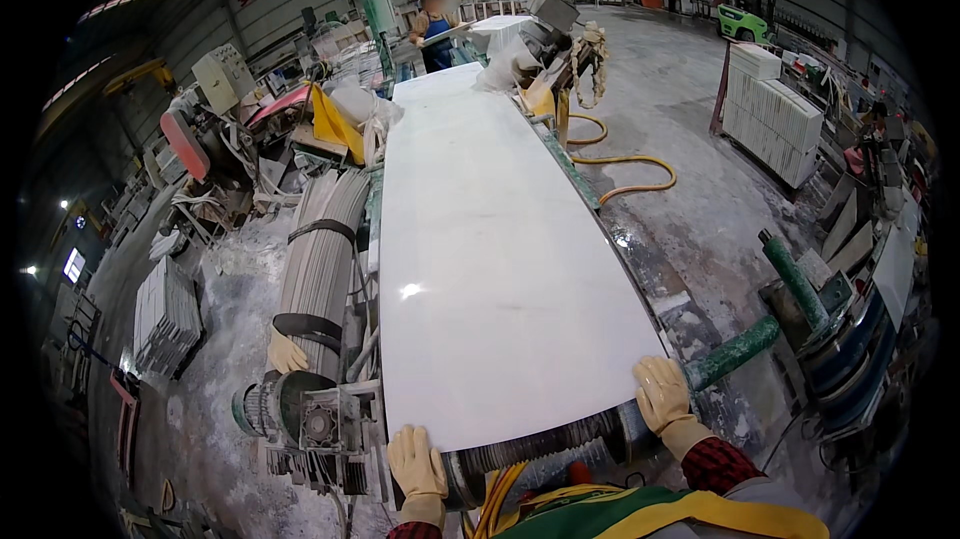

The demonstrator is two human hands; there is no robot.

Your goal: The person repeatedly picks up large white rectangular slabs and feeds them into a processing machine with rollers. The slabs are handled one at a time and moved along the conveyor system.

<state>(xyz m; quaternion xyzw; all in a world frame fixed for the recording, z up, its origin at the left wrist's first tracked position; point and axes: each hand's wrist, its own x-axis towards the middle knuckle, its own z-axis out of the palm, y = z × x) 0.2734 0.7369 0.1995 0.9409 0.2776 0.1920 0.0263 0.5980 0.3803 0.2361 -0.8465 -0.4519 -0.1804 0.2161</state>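
Note:
A long white stone slab (500,239) with a glossy top stretches away from me over a belt conveyor. My left hand (418,464), in a cream work glove, lies over its near left corner, fingers stretched forward. At the near right corner rests my right hand (663,394), in a matching glove, fingers extended on the slab's edge. Both palms are turned down, and where the thumbs press cannot be made out. Below the slab's near edge shows the dark conveyor roller (540,444).
Left of the conveyor are a motor (262,409), a loose glove (287,351) and a strapped bundle of strips (322,249). A green roller (735,351) juts out at right. Beyond the slab's far end stands a co-worker (434,34). A yellow hose (650,161) curls on the floor.

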